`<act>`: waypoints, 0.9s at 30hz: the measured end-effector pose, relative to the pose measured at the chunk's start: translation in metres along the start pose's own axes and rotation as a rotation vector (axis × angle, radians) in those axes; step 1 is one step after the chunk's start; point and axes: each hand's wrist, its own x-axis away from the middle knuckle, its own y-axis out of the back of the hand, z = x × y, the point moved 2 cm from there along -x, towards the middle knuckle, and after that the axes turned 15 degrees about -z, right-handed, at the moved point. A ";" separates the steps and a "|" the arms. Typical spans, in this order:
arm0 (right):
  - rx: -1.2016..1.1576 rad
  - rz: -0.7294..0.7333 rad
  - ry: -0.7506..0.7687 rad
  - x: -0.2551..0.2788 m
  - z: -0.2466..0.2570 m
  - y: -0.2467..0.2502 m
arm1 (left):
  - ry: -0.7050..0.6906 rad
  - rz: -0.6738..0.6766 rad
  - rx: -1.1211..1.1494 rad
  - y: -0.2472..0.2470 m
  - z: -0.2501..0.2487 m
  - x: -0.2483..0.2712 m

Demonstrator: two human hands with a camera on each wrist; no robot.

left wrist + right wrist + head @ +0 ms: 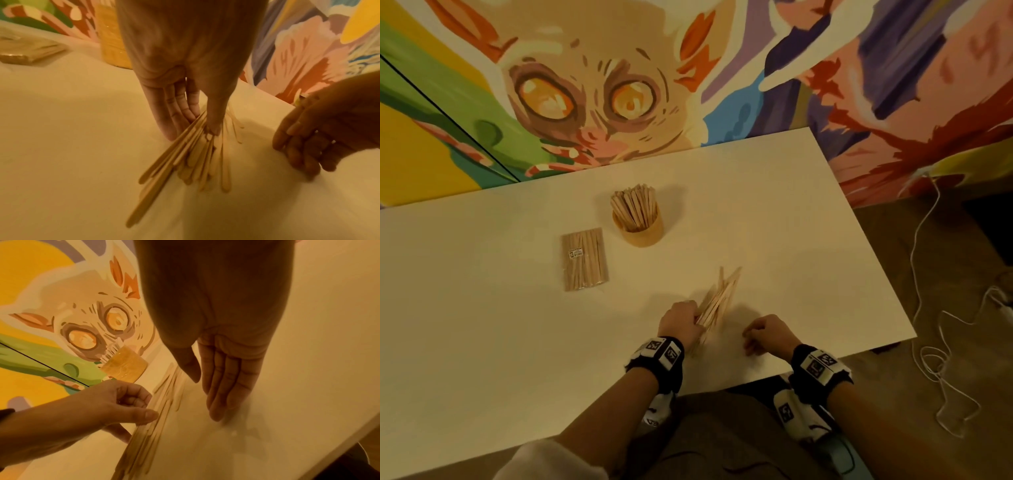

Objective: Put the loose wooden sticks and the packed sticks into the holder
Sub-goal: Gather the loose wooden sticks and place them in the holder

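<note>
A fanned bundle of loose wooden sticks [717, 301] lies on the white table [482, 308] near its front edge. My left hand [697, 318] grips the bundle's near end; in the left wrist view the thumb [213, 126] and fingers [176, 116] pinch the sticks [197, 154]. My right hand [751, 342] rests just right of the bundle. It holds nothing, and its straight fingers [222, 394] touch the tabletop. The round wooden holder [642, 229] stands further back, with several sticks upright in it. The packed sticks [584, 258] lie flat to its left.
A painted mural wall [585, 85] runs close behind the table's far edge. The table's right edge [873, 260] drops to the floor, where a white cable [928, 342] lies coiled. My lap is below the front edge.
</note>
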 end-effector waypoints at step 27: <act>-0.023 0.055 0.120 -0.002 0.053 -0.009 | 0.025 0.278 0.112 0.046 0.080 0.016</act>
